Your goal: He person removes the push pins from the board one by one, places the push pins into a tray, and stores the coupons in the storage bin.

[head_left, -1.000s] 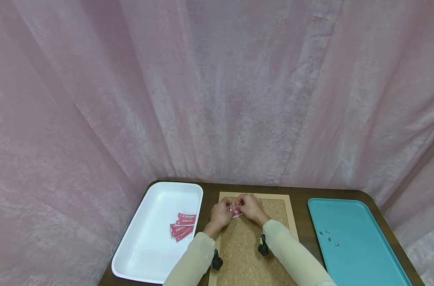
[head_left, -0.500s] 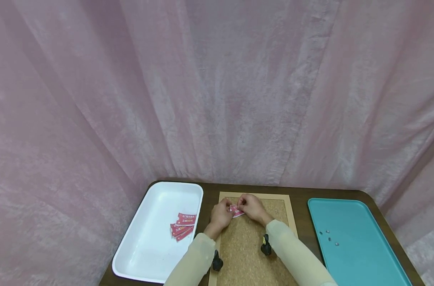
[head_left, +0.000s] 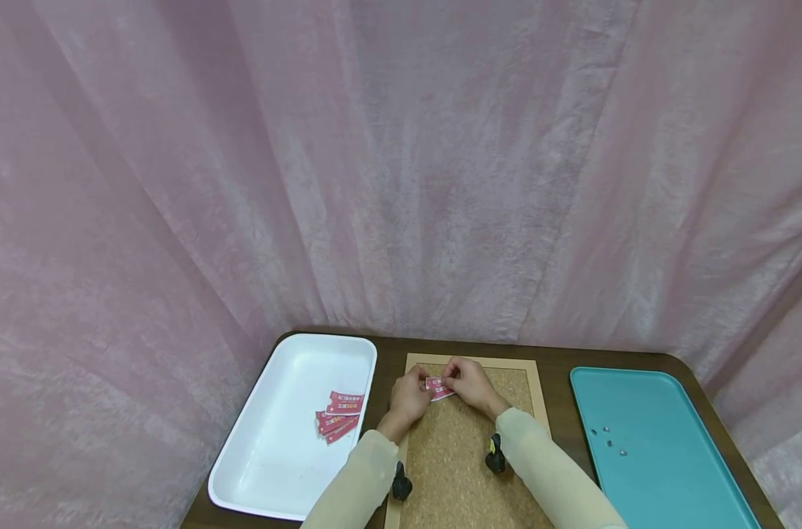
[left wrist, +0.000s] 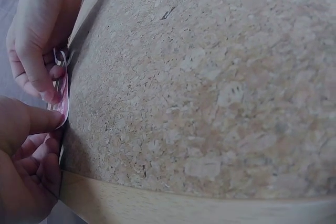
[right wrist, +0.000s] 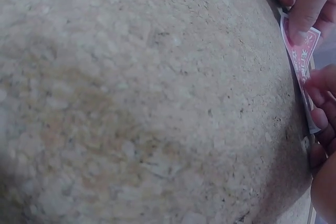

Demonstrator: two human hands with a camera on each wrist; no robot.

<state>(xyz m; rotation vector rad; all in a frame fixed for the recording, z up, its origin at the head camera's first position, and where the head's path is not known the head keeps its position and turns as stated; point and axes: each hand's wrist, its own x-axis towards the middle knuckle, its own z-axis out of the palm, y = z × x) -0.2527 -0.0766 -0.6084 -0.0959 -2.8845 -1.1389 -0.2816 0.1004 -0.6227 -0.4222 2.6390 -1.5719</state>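
Observation:
A small red-and-white paper coupon (head_left: pixel 440 388) lies near the top-left corner of the cork board (head_left: pixel 467 459), stretched between both hands. My left hand (head_left: pixel 410 397) pinches its left end, the thumb pressing on the printed face in the right wrist view. At the other end my right hand (head_left: pixel 471 384) pinches the paper between thumb and curled fingers. Up close, the coupon (right wrist: pixel 296 59) shows white lettering and bends slightly, one edge right at the cork. The fingers hide part of its print.
Left of the board stands a white tray (head_left: pixel 269 470) with several red coupons (head_left: pixel 340 419) at its right side. A teal tray (head_left: pixel 672 448) on the right bears several small metallic pieces (head_left: pixel 609 443). A pink curtain (head_left: pixel 401 184) hangs behind the brown table (head_left: pixel 560 404).
My right hand has shifted slightly right along the coupon, and more of its printed face shows between the hands. The left hand stays nearly in place.

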